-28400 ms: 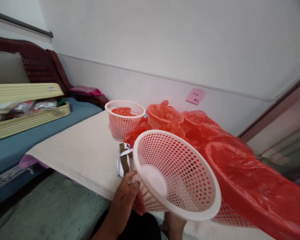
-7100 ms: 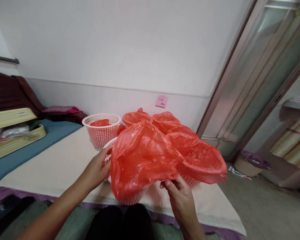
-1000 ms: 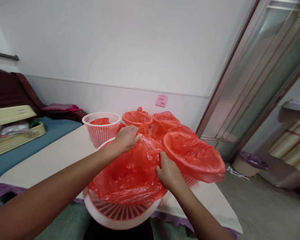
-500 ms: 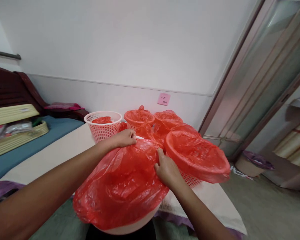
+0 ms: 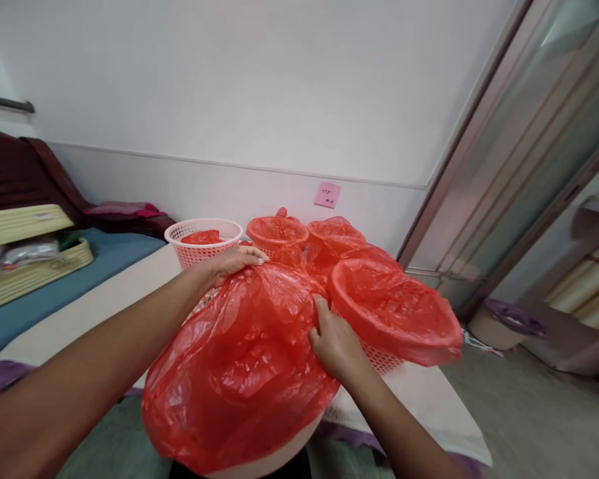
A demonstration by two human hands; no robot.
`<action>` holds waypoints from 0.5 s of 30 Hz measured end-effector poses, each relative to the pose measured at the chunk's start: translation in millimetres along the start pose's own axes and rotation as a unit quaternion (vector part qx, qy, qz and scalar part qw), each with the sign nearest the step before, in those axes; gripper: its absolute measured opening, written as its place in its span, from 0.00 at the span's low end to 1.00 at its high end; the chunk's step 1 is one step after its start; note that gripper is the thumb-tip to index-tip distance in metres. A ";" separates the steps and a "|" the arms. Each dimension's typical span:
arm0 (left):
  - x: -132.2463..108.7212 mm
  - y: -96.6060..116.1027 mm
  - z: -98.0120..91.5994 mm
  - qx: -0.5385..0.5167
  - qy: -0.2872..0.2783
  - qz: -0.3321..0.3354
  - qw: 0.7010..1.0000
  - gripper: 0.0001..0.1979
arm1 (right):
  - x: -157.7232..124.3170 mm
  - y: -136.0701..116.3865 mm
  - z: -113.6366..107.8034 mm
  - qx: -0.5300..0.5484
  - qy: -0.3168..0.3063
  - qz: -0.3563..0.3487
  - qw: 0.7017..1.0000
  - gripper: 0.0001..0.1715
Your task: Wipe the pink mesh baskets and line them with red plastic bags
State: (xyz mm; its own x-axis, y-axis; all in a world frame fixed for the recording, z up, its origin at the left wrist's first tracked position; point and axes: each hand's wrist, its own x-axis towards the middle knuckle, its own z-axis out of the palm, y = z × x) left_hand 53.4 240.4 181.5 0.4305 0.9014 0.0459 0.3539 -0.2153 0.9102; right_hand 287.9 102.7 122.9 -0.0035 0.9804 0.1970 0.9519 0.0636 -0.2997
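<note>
Both hands are on a red bag (image 5: 244, 372) stretched over a white basket (image 5: 259, 459), of which only the lower rim shows, close in front of the person. The left hand (image 5: 232, 261) lies on the bag's far edge, fingers curled over the plastic and gripping it. The right hand (image 5: 332, 342) pinches a fold of the bag on its right side. Just beside it, touching the bag, stands a lined basket (image 5: 394, 313) on the cream bed cover (image 5: 104, 306). Behind are two more lined baskets and an open basket (image 5: 202, 238) with a crumpled red bag inside. A pink note (image 5: 327, 195) is stuck on the wall.
</note>
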 end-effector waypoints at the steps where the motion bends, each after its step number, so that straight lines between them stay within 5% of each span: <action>1: 1.9 -1.1 -0.8 0.005 0.019 0.003 1.000 0.11 | -0.5 -0.1 -0.4 -0.001 -0.001 0.002 1.000 0.39; 5: 13.8 -4.8 -10.2 0.077 0.085 0.021 0.993 0.08 | -2.7 -0.8 -1.5 0.008 -0.007 0.007 1.000 0.39; 15: 33.2 -28.9 -20.1 0.214 0.084 -0.017 0.973 0.08 | -1.2 -1.5 0.9 0.024 -0.009 0.009 1.000 0.38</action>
State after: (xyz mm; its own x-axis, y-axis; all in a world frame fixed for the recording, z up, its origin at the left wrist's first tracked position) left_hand 40.8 284.1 165.0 0.2841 0.9515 0.1180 0.6943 -0.2891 0.6591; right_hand 286.3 101.5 122.3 0.0077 0.9845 0.1750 0.9360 0.0544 -0.3477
